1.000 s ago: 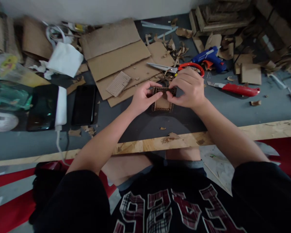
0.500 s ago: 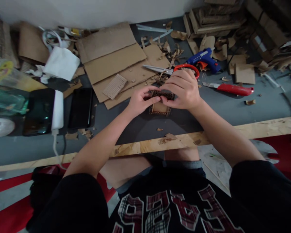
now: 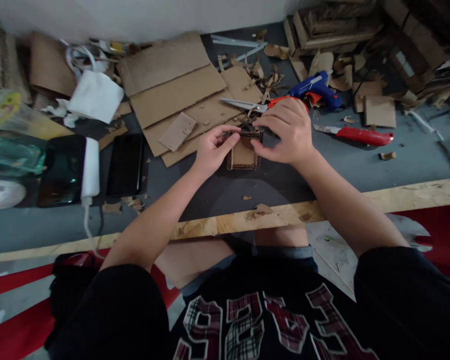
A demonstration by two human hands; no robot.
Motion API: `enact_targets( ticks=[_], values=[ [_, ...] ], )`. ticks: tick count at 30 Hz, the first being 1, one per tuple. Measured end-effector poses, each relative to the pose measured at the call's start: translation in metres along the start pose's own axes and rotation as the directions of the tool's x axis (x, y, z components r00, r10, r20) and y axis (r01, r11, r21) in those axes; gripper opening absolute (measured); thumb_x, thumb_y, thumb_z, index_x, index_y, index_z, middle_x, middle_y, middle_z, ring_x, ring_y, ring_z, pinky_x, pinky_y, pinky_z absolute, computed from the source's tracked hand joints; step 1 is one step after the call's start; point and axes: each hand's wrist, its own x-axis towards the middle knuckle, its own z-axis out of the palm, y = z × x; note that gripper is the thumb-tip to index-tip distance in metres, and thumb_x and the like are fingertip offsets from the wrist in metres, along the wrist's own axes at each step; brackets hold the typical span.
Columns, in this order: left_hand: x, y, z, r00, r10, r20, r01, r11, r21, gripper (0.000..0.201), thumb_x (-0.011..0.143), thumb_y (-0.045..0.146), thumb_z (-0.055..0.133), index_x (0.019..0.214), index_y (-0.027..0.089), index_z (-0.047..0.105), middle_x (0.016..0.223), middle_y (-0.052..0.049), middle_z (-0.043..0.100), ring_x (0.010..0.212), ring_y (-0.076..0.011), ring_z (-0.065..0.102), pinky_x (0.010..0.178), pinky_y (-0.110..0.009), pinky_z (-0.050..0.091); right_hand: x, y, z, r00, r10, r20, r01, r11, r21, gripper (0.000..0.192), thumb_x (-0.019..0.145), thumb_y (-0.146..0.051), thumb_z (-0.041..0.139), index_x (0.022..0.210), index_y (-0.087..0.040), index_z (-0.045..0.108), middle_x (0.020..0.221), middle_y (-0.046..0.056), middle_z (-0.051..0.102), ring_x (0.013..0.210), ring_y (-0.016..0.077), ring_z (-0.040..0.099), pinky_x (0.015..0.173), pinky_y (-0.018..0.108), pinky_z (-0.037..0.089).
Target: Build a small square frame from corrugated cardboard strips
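A: Item one, please?

B: Cardboard tray, small, four-sided, brown; walls of corrugated board (the fluting shows along the rims). Location: in front of the person, between both hands, floor facing up. Whether it rests on the dark tabletop or is held just above it, I cannot tell.

A: Left hand?

B: Gripping: thumb and forefinger pinched on the tray's far left corner.

A: And the right hand?

B: Fingers bent, thumb at the tray's right wall, fingertips near the far right corner (grip or mere touch, I cannot tell).

A: Tools nearby?

B: Three. Scissors, silver blades pointing left, red handles partly hidden by the right hand. Glue gun, blue with an orange trigger, lying beyond that hand. Knife, red-handled, blade to the left, well right of the tray.

A: Remaining stock?

B: Flat cardboard sheets, overlapping, to the far left of the tray. One ribbed piece (pale, striped) lying upon them. One black phone, left of the left hand, flat on the tabletop.
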Motion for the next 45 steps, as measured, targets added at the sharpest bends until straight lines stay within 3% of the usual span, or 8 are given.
enact_targets(
  ticks=[3,7,15,21,26,31,37,45],
  values=[
    [0.002,-0.004,0.000,0.998,-0.014,-0.062,0.016,0.999,0.040,0.054,0.080,0.070,0.065,0.092,0.018,0.070,0.082,-0.004,0.073,0.068,-0.0117,0.065,0.060,-0.022,0.049,0.001,-0.001,-0.001,0.981,0.126,0.148,-0.129,0.992,0.010,0.035,0.087,-0.049,0.055,0.103,-0.022,0.070,0.094,0.009,0.072,0.097,0.0290,0.063,0.091,0.049,0.048],
    [0.002,-0.009,-0.001,0.999,0.000,-0.052,0.005,0.997,0.080,0.052,0.086,0.068,0.060,0.097,0.018,0.067,0.085,-0.004,0.072,0.072,-0.0125,0.066,0.064,-0.023,0.050,0.003,-0.003,-0.002,0.963,0.135,0.231,-0.142,0.990,0.014,0.035,0.086,-0.051,0.055,0.100,-0.023,0.071,0.091,0.008,0.072,0.095,0.0284,0.063,0.094,0.048,0.045],
    [0.002,-0.022,-0.004,0.997,0.058,-0.054,-0.056,0.998,0.037,0.060,0.084,0.067,0.064,0.127,0.027,0.051,0.093,-0.002,0.068,0.079,-0.0160,0.071,0.071,-0.027,0.055,0.000,0.001,0.008,0.971,0.148,0.188,-0.156,0.987,0.026,0.035,0.087,-0.048,0.054,0.102,-0.022,0.071,0.089,0.008,0.073,0.092,0.0274,0.065,0.089,0.047,0.046],
    [0.000,-0.016,-0.002,0.993,0.058,0.101,-0.060,0.998,0.013,0.058,0.079,0.065,0.070,0.114,0.019,0.060,0.106,-0.009,0.073,0.096,-0.0225,0.072,0.086,-0.036,0.060,-0.003,0.002,0.014,0.979,0.197,0.047,-0.197,0.980,-0.010,0.029,0.088,-0.041,0.054,0.103,-0.023,0.071,0.098,0.009,0.074,0.096,0.0294,0.066,0.090,0.048,0.049],
    [-0.003,-0.020,-0.004,0.973,0.115,0.201,-0.150,0.974,0.167,0.066,0.078,0.058,0.073,0.125,0.016,0.055,0.119,-0.014,0.070,0.109,-0.0274,0.070,0.096,-0.044,0.058,-0.004,-0.001,0.014,0.979,0.200,0.033,-0.201,0.980,0.012,0.033,0.091,-0.035,0.050,0.115,-0.020,0.067,0.102,0.008,0.074,0.092,0.0242,0.069,0.081,0.038,0.054],
    [-0.004,-0.016,-0.003,0.964,0.109,0.244,-0.139,0.984,0.110,0.065,0.081,0.055,0.071,0.127,0.014,0.051,0.122,-0.014,0.068,0.108,-0.0249,0.070,0.095,-0.041,0.059,-0.008,0.000,0.013,0.976,0.206,0.066,-0.207,0.978,0.011,0.033,0.094,-0.039,0.046,0.115,-0.018,0.063,0.104,0.008,0.071,0.088,0.0207,0.068,0.077,0.033,0.055],
    [0.001,-0.014,-0.004,0.994,0.008,0.111,0.005,0.993,-0.118,0.055,0.074,0.061,0.076,0.104,0.016,0.066,0.097,-0.005,0.071,0.089,-0.0188,0.070,0.081,-0.032,0.059,-0.013,0.001,0.015,0.979,0.203,0.036,-0.206,0.973,0.104,0.036,0.095,-0.051,0.048,0.107,-0.019,0.058,0.095,0.007,0.066,0.078,0.0172,0.064,0.072,0.035,0.056],
    [0.008,-0.024,-0.008,0.992,0.042,-0.116,-0.065,0.977,-0.204,0.054,0.074,0.060,0.079,0.109,0.022,0.063,0.107,-0.002,0.068,0.104,-0.0180,0.067,0.090,-0.030,0.055,-0.006,-0.002,0.014,0.991,0.121,0.058,-0.130,0.971,0.203,0.035,0.094,-0.055,0.055,0.089,-0.020,0.056,0.080,0.002,0.060,0.068,0.0131,0.061,0.064,0.031,0.055]
  ],
)
